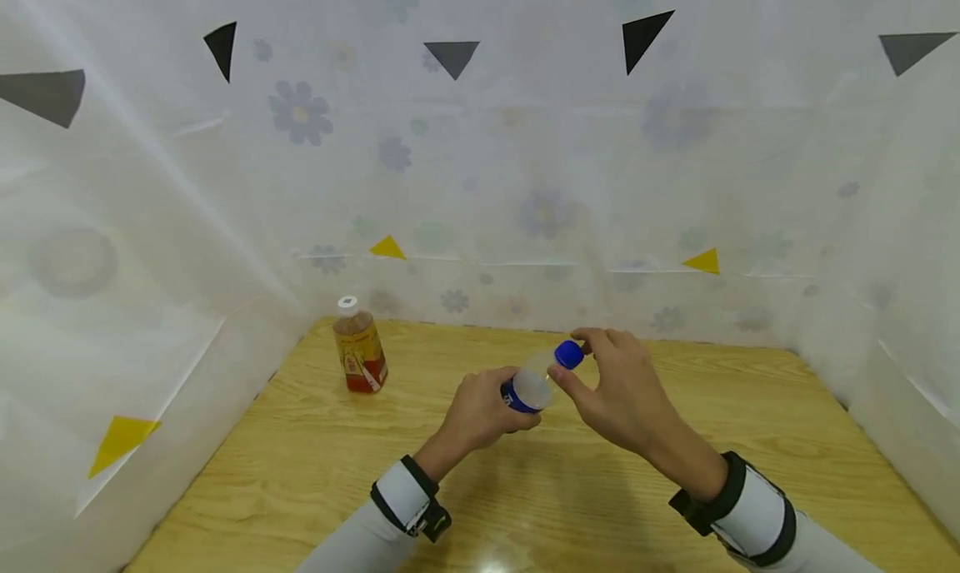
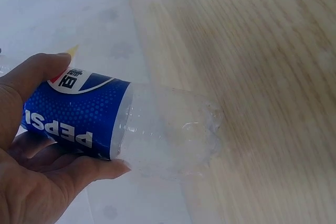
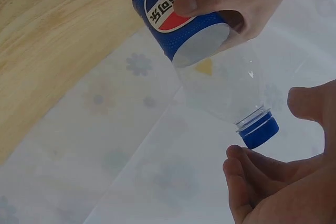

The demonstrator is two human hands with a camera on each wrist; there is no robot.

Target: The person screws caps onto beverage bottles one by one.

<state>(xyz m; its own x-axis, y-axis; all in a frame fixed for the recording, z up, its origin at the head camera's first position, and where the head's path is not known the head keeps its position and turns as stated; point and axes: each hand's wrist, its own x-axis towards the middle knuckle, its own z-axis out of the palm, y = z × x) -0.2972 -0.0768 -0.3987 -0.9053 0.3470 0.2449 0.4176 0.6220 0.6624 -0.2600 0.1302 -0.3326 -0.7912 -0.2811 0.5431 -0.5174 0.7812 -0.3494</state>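
My left hand grips a clear plastic Pepsi bottle round its blue label, thumb on one side and fingers on the other. The bottle is tilted above the table; no drink shows in its clear parts. Its blue cap sits on the neck, pointing toward my right hand. In the right wrist view, the right thumb stands off from the cap on one side. The right fingers are bent loosely beside the cap, with a small gap or light touch at most.
A bottle of reddish-brown drink with a white cap and a yellow and red label stands upright at the table's back left. Pale flowered sheeting walls in the wooden table at the back and sides, with black and yellow triangles on it.
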